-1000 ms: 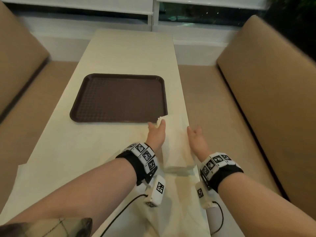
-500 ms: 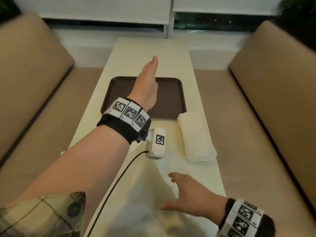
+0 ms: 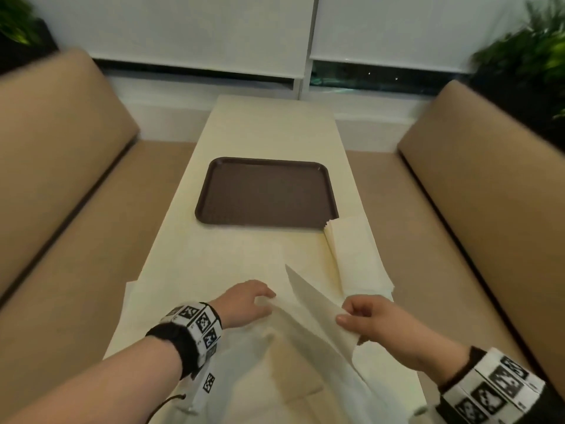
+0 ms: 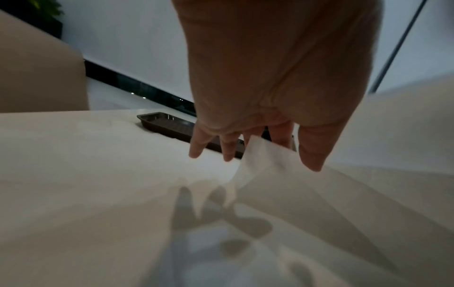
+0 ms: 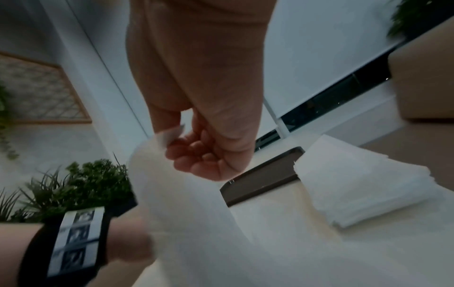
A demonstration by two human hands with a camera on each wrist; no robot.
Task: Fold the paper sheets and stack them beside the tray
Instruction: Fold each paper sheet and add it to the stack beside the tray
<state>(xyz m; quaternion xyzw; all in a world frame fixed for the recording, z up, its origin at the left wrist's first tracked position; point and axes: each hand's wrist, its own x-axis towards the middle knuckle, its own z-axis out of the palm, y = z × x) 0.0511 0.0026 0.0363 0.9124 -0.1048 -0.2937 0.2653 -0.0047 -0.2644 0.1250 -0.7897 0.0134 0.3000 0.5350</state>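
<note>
Both hands have come back from the folded stack [image 3: 356, 258] beside the tray [image 3: 266, 194]: left hand [image 3: 244, 302] and right hand [image 3: 371, 321] fingers now pinch a fresh paper sheet [image 3: 312, 304] above the desk [image 3: 214, 261], starting the next fold.

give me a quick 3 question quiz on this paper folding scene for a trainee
1. True or false: the stack of folded sheets lies inside the tray.
2. Multiple choice: what does the right hand hold? A) the tray's rim B) an edge of the loose sheet C) nothing
3. Fill in: the left hand pinches the same ____.

Key
1. False: the stack lies on the table, at the tray's near right corner.
2. B: thumb and fingers pinch the lifted sheet.
3. sheet, as the left wrist view shows between its fingers.
</note>
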